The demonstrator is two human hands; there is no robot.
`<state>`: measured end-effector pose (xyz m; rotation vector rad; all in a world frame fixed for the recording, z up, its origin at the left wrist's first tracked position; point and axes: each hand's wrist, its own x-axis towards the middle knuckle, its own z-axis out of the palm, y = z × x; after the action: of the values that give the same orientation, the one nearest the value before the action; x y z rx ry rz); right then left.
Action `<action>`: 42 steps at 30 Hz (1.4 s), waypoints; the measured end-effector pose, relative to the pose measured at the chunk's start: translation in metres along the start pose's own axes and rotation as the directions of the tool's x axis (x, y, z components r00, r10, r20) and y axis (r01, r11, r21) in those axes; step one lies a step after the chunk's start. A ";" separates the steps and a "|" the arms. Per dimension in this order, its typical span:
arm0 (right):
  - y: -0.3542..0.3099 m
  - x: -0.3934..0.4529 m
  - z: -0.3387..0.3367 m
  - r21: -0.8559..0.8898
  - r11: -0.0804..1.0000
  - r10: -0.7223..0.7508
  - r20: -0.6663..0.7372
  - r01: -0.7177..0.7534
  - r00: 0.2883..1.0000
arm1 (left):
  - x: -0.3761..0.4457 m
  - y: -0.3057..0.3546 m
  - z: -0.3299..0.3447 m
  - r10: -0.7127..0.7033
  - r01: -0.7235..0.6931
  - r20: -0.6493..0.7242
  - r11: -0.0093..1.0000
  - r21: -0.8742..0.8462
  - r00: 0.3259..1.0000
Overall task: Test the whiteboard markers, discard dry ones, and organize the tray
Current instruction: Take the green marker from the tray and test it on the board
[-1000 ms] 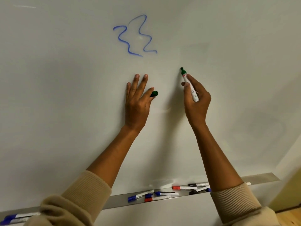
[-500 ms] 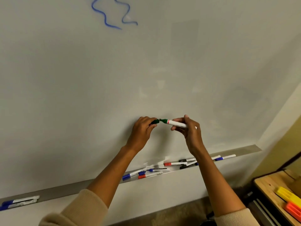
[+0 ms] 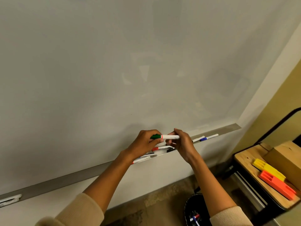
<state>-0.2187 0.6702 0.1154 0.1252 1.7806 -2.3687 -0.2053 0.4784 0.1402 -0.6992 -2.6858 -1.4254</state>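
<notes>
1. Two hands meet in front of the whiteboard (image 3: 114,70), just above its tray (image 3: 65,178). The left hand (image 3: 146,142) has its fingers curled round the green cap (image 3: 155,136); the right hand (image 3: 180,142) pinches the white barrel of the same green marker (image 3: 170,137). The cap sits on the end of the barrel, and the marker lies level between the hands.
2. One green marker, then, held clear of the tray.
3. In the tray behind the hands I can make out about four markers lying jumbled: one with a red cap (image 3: 155,148), a black-capped one (image 3: 170,150), and two pale barrels (image 3: 143,158) by the left wrist. The hands hide part of this pile, so the count is uncertain.
4. Further right in the tray lie two more, a white one (image 3: 197,139) and a blue-capped one (image 3: 209,137), end to end.
5. At the far left end of the tray lies something white (image 3: 9,199), too blurred to count.
6. On the floor below the right arm stands a dark bin (image 3: 189,207); inside it are at least two markers (image 3: 194,217), red and blue showing.
7. To the right a wooden shelf (image 3: 244,159) carries one cardboard box (image 3: 286,159), one yellow block (image 3: 267,168) and one orange block (image 3: 276,185), the two blocks lying side by side.
</notes>
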 end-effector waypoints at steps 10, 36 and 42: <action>0.030 -0.012 -0.023 0.350 0.928 0.148 -0.031 -0.127 0.989 | 0.006 0.016 0.044 -0.040 0.050 0.073 0.990 -0.135 0.996; 0.134 -0.114 -0.164 -0.590 0.790 -0.141 -0.438 -0.166 0.888 | -0.010 -0.050 0.200 -0.136 -0.115 0.425 0.850 0.514 0.895; 0.170 -0.134 -0.208 -0.658 0.697 -0.119 -0.498 -0.285 0.859 | -0.011 -0.047 0.234 -0.112 -0.185 0.486 0.833 0.521 0.867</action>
<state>-0.0625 0.8360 -0.0806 0.7642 2.7346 -1.4585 -0.1699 0.6368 -0.0351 -1.1677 -3.1882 -0.3976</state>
